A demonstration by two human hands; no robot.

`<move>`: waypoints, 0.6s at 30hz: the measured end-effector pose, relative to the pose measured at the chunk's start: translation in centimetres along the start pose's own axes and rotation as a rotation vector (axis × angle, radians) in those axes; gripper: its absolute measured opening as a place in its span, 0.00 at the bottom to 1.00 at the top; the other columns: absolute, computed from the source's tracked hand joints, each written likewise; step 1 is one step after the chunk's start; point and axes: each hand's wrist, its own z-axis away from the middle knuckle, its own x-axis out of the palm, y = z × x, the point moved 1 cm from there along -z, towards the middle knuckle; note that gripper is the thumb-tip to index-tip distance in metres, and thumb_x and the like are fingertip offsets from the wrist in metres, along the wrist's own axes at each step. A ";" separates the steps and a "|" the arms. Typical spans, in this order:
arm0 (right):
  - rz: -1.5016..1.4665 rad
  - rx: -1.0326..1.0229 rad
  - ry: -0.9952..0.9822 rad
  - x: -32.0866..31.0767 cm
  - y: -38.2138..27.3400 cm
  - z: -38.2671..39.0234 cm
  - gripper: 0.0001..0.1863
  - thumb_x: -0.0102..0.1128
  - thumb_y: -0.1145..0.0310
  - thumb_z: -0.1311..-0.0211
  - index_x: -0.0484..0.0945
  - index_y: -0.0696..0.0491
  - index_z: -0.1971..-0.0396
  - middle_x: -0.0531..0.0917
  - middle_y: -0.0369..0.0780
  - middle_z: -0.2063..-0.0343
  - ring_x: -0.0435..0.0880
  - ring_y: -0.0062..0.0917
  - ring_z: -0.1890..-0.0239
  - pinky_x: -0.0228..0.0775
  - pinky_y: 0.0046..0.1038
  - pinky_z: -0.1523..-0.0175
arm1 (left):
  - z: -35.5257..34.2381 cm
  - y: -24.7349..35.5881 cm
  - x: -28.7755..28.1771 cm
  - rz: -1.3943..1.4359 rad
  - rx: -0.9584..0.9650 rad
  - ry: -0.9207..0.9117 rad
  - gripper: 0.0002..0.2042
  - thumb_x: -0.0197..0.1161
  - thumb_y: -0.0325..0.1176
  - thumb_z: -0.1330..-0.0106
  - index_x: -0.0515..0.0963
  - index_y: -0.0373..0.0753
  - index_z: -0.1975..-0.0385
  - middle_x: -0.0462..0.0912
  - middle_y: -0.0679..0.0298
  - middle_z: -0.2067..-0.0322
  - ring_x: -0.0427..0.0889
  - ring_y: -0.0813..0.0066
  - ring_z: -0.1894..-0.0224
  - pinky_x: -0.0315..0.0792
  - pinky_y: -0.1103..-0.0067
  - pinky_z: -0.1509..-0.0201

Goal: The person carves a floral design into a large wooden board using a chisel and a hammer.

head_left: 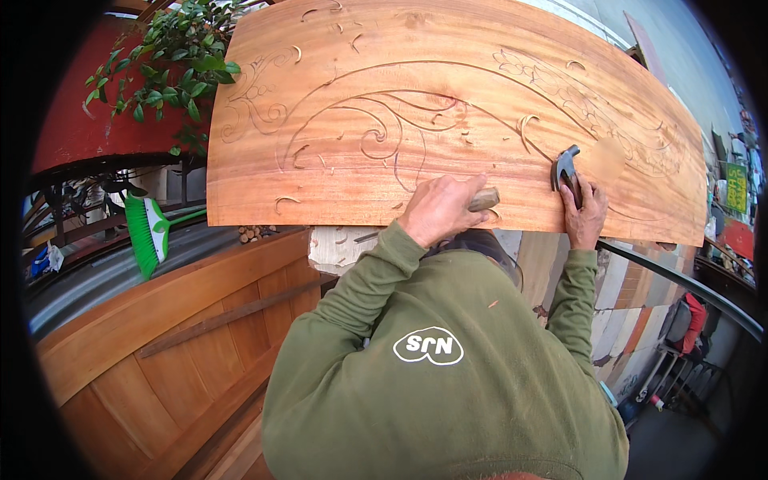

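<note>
A large wooden board [336,192] lies in front of me, carved with curling scrolls and marked with pencilled floral outlines. At its near edge, my left hand [442,210] is closed round a short wooden-handled tool [485,199]; the end of the handle pokes out to the right, and the rest is hidden by my hand. Farther right, my right hand [588,212] has its fingers closed on a claw hammer [565,170]. The hammer's dark head sits over the board's surface, pointing away from me, and its handle is mostly hidden. Curled wood shavings [526,132] are scattered over the carving.
A leafy plant [188,60] hangs over the board's far left corner. A green broom [148,232] stands to the left, above wooden panelling [176,360]. A dark rail [688,288] runs along the right, and a red and grey bag-like bundle [688,324] hangs beyond it.
</note>
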 end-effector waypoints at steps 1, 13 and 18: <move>-0.006 0.011 -0.005 0.0 -0.2 -0.3 0.23 0.73 0.58 0.39 0.83 0.51 0.46 0.82 0.46 0.56 0.79 0.43 0.51 0.70 0.44 0.45 | 0.1 1.0 -0.4 0.005 -0.004 -0.007 0.33 0.73 0.50 0.40 0.76 0.41 0.36 0.87 0.46 0.66 0.86 0.46 0.63 0.79 0.61 0.59; -0.253 0.281 -0.232 -1.2 -2.7 -3.7 0.23 0.67 0.63 0.31 0.76 0.50 0.39 0.81 0.37 0.73 0.82 0.30 0.71 0.74 0.32 0.61 | -0.5 -6.8 -12.5 1.024 -0.118 0.944 0.23 0.55 0.53 0.23 0.73 0.35 0.49 0.74 0.65 0.74 0.76 0.79 0.74 0.74 0.82 0.71; -1.295 0.609 -0.273 -0.9 -6.3 -5.5 0.29 0.65 0.69 0.30 0.69 0.53 0.31 0.77 0.33 0.72 0.73 0.17 0.75 0.66 0.21 0.70 | -1.4 -9.0 -13.4 1.122 -0.101 1.082 0.24 0.55 0.55 0.23 0.68 0.36 0.47 0.75 0.62 0.74 0.76 0.76 0.78 0.74 0.79 0.77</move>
